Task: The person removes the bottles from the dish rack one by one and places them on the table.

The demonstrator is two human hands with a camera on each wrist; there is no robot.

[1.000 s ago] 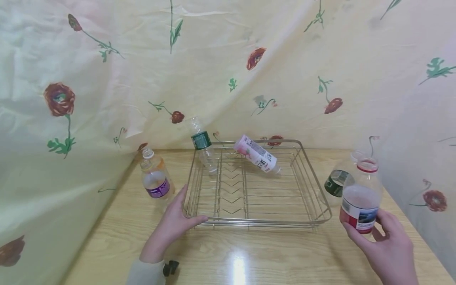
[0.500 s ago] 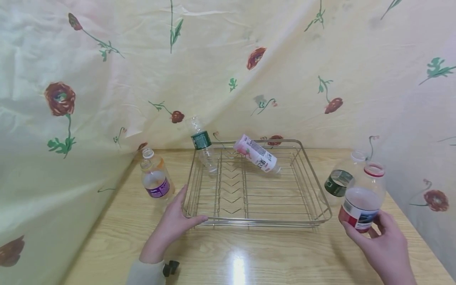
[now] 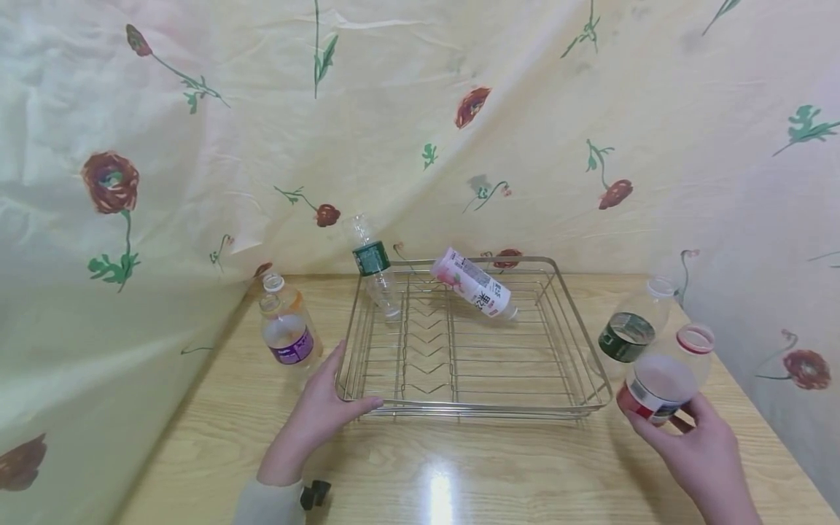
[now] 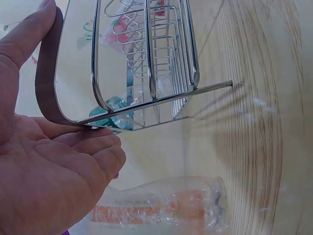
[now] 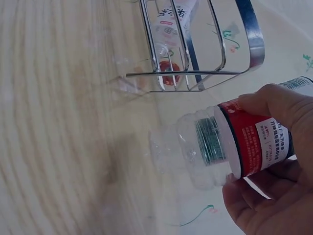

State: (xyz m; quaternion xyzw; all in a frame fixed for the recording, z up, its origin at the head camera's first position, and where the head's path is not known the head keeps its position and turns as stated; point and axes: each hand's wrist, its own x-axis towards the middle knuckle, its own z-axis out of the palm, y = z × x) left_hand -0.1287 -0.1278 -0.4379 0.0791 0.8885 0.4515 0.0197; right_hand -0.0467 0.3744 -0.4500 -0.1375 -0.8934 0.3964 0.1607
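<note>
At the right, my right hand (image 3: 702, 452) grips a clear plastic bottle (image 3: 666, 375) low down, around its red-and-white label. The capless bottle leans with its red-ringed mouth to the right. Just behind it stands another clear bottle (image 3: 633, 328) with a dark green label. My left hand (image 3: 321, 408) holds the front left corner of a wire dish rack (image 3: 499, 407), thumb on the front rim and fingers along the left side. In the left wrist view the fingertips touch the metal rim (image 4: 46, 93).
Inside the rack a green-labelled bottle (image 3: 372, 259) leans on the back left corner and a pink-and-white bottle (image 3: 475, 284) lies against the back. Left of the rack stand a purple-labelled bottle (image 3: 289, 343) and an orange-labelled one (image 4: 146, 210). A flowered cloth (image 3: 420, 131) hangs behind the wooden table (image 3: 512, 474).
The red-labelled bottle has tilted further, its mouth moving right and down, while my right hand shifted slightly left. My left hand and the rack stayed put.
</note>
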